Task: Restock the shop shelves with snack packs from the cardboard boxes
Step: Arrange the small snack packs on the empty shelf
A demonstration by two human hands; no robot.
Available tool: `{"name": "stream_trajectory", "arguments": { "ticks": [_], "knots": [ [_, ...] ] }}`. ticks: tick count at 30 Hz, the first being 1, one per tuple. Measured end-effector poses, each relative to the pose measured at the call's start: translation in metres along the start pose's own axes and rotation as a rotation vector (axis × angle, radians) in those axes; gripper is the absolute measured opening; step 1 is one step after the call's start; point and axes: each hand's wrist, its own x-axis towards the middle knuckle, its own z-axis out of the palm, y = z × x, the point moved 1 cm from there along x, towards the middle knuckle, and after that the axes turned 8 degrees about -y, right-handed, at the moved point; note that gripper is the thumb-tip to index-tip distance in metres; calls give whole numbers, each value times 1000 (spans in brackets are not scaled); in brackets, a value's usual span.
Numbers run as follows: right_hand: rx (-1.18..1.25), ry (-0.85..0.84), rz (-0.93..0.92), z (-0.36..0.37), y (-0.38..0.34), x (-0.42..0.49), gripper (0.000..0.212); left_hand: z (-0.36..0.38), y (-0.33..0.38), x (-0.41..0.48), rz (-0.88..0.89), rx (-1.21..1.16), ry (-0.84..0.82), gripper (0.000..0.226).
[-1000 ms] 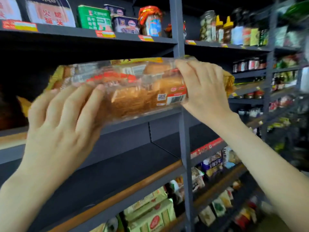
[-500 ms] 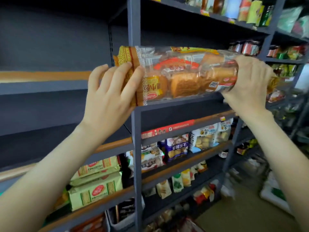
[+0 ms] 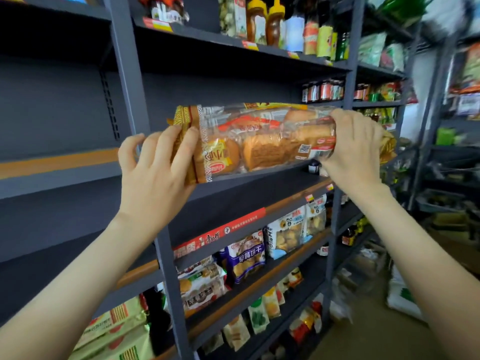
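Our left hand (image 3: pixel 153 175) and right hand (image 3: pixel 355 149) grip the ends of the pack (image 3: pixel 259 141), level, just above the dark shelf (image 3: pixel 259 183)'s front edge. Open room behind it. Clear wrap, golden buns inside.

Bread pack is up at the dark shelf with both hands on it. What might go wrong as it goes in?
1. The left hand only pinches the crimped end of the bread pack, so that end may slip or sag.
2. The grey upright post stands right behind that end and could catch it.
3. The right hand squeezes soft bread, which may get crushed against the dark shelf.
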Motion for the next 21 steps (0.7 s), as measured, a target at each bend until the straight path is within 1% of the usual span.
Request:
{"name": "stream_trajectory", "arguments": {
  "ticks": [5, 7, 9, 13, 17, 21],
  "knots": [
    [26, -15, 31, -1, 37, 14, 63, 15, 33, 29, -40, -30, -3, 53],
    [19, 2, 38, 0, 57, 20, 60, 24, 49, 47, -59, -50, -2, 56],
    [22, 16, 33, 5, 81, 26, 57, 34, 67, 63, -84, -55, 6, 55],
    [28, 47, -18, 24, 131, 42, 58, 56, 107, 89, -217, -74, -17, 55],
    [77, 29, -48, 52, 168, 58, 62, 76, 139, 113, -284, -44, -77, 66],
    [155, 19, -76, 82, 182, 73, 62, 93, 158, 122, -347, -35, -145, 79]
  ]
}}
